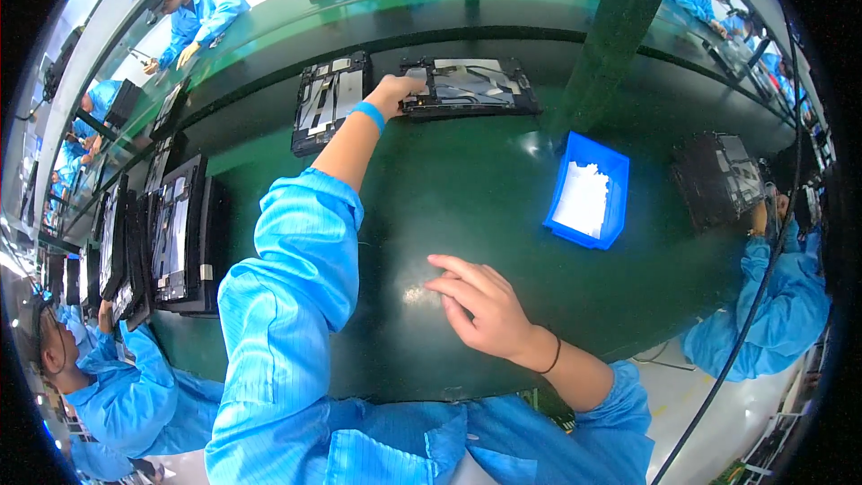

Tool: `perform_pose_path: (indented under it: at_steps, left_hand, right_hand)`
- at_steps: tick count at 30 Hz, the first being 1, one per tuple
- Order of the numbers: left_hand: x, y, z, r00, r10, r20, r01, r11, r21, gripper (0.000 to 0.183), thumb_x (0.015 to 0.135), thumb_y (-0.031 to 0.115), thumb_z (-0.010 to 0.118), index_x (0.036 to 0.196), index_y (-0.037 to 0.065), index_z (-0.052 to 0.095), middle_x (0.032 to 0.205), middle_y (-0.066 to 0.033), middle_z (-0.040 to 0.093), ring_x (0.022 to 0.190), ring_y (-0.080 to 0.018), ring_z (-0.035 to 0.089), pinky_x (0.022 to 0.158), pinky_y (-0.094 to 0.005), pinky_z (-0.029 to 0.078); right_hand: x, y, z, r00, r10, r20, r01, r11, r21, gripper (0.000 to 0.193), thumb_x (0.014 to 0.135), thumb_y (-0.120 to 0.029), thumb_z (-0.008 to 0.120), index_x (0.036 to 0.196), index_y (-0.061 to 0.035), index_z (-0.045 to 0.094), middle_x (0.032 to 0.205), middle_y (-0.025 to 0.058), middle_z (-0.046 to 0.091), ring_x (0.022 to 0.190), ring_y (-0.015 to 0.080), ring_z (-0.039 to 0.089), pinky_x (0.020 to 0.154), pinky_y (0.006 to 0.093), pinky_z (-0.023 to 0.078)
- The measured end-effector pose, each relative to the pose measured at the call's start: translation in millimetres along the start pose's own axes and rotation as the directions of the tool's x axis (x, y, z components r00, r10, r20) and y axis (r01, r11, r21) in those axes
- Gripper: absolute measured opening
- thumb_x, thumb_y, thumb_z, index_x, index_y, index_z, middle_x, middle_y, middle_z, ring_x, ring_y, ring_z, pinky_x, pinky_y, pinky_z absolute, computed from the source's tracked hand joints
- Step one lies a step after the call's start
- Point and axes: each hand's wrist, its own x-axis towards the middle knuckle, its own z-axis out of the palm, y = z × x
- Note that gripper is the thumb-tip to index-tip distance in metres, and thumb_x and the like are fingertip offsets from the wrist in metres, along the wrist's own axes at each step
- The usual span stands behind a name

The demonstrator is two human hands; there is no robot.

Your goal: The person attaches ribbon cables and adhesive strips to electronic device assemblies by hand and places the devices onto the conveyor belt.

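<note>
My left arm, in a blue sleeve with a blue wristband, stretches out to the far side of the green table (404,216). There my left hand (392,94) grips the left end of a flat rectangular electronic device (476,81), its grey inner parts and dark cables exposed in a black frame. The fingertips are partly hidden against it. Just left of that hand lies a similar device (332,99), turned lengthwise. Over the near middle of the table, my right hand (485,310) holds nothing, with its fingers stretched and apart.
To the right stands a blue bin (588,193) with white pieces in it. Stacked black-framed devices (177,238) occupy the left side. A green post (620,36) rises at the back. Co-workers in blue sit left, right and across; the one at right handles another device (723,175).
</note>
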Motion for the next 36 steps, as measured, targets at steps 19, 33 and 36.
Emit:
perform_pose_path:
  at_steps: [19,33,36]
  left_hand:
    - [-157.8,6.4,-81.7,0.935,0.019,0.354,-0.041,0.998,0.057,0.039,0.090,0.013,0.065,0.125,-0.002,0.058,0.101,-0.0042,0.066,0.084,-0.0117,0.063,0.073,-0.0263,0.053]
    - [-214.5,-57.0,-35.9,0.671,0.393,0.629,-0.734,0.470,0.490,0.043,0.088,0.026,0.063,0.119,-0.003,0.061,0.103,-0.0161,0.070,0.093,-0.0282,0.066,0.084,-0.0366,0.051]
    - [-244.3,-62.0,-31.8,0.582,0.755,0.303,-0.709,0.289,0.643,0.026,0.082,0.026,0.061,0.091,0.005,0.072,0.088,-0.0154,0.069,0.087,-0.0377,0.062,0.081,-0.0450,0.048]
  right_hand:
    - [2.5,-16.7,-45.6,0.923,-0.164,-0.348,0.156,0.987,-0.051,0.018,0.083,0.007,0.052,0.091,0.0039,0.067,0.106,0.0233,0.068,0.082,0.0270,0.068,0.072,0.0351,0.054]
    - [-13.5,-8.8,-17.4,0.991,0.074,-0.115,-0.072,0.997,0.019,0.020,0.080,0.011,0.054,0.090,0.0017,0.069,0.101,0.0151,0.071,0.089,0.0267,0.067,0.078,0.0317,0.051]
    - [-18.7,-16.9,-14.8,0.989,0.116,-0.095,-0.120,0.992,-0.038,0.021,0.078,0.011,0.056,0.089,0.0002,0.069,0.101,0.0135,0.071,0.089,0.0281,0.067,0.079,0.0334,0.051]
